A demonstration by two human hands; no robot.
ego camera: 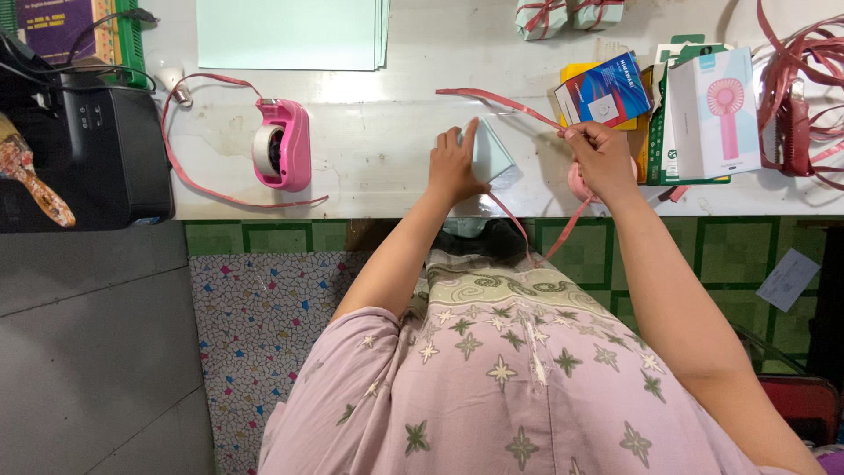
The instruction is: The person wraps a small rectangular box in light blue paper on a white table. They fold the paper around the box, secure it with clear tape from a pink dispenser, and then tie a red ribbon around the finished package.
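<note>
A small box wrapped in pale mint paper (492,154) lies on the white table (387,141) near its front edge. My left hand (453,167) rests on the box's left side, fingers spread over it. My right hand (602,158) pinches a pink ribbon (501,101) just right of the box. The ribbon runs up and left over the table from that hand, and another stretch of it hangs down over the table edge toward my lap. A pink round object sits partly hidden under my right hand.
A pink tape dispenser (283,145) stands left of the box, ringed by a loose pink ribbon. Mint paper sheets (290,33) lie at the back. Two wrapped boxes (567,16), product boxes (712,114), a ribbon tangle (804,79) and a black device (105,149) surround.
</note>
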